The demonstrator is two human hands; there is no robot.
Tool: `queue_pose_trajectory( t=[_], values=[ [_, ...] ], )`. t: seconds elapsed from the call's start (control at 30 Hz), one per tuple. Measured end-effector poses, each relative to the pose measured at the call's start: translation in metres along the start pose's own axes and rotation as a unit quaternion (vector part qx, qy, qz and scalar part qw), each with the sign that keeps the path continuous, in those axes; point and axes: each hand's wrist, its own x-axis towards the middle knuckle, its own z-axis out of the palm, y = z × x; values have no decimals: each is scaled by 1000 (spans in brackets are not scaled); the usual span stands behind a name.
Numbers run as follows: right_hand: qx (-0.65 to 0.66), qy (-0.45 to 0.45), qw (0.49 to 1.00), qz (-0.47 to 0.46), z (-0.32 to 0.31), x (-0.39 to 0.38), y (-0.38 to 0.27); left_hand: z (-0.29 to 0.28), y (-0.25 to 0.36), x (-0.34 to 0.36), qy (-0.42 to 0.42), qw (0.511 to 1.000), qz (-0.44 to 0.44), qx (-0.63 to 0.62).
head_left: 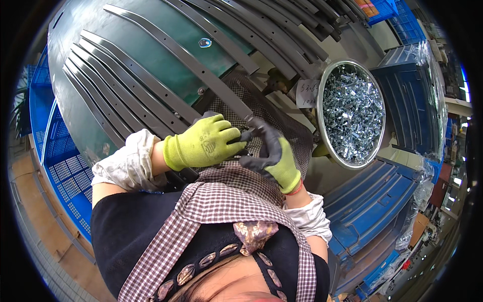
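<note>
"Where are the hands?"

"Around the middle of the frame. The left hand (206, 143), in a yellow-green glove, has its fingers bent, their dark tips toward the right hand (276, 160). That one wears a similar glove, dark over the fingers and palm."

"And the grip on each side?"

"On the left, I can't tell whether the fingers pinch anything; the tips are dark against dark. On the right, the fingers curve with the index beside the end of a long dark strip (221, 90), but whether that grip closes on it I can't tell either."

"How does the strip lie?"

"It slants from the upper left of the frame down to the centre, across the green surface (83, 121), its lower end reaching past the edge, just above the hands."

"Any others?"

"Yes, a row of similar dark strips (151, 81) lies at the left, and more (271, 38) at the top."

"What about the right side?"

"A round metal bowl (320, 108) full of small shiny metal pieces (352, 113), with a paper slip (307, 94) at its left rim. Blue crates (372, 201) stand at the lower right."

"And below the hands?"

"A checked apron (216, 204)."
</note>
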Motion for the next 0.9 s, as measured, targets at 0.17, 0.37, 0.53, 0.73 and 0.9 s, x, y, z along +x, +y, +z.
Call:
queue_pose_trajectory(
  t=[0.17, 0.37, 0.53, 0.73, 0.9],
  values=[
    [-35, -76, 993, 86, -2, 0, -9, 0, -1, 0, -43, 997, 51, 27],
    [116, -119, 962, 218, -4, 2, 17, 1, -13, -5, -54, 995, 86, 9],
    [-188, 77, 978, 36, -7, 15, 16, -37, -65, 9, -53, 993, -88, 56],
    [-298, 32, 954, -9, -9, 47, 26, -10, -103, 7, -108, 983, -146, 10],
    [-170, -64, 981, 64, -30, 74, 46, -9, -105, 11, -122, 982, -140, 26]
  ],
)
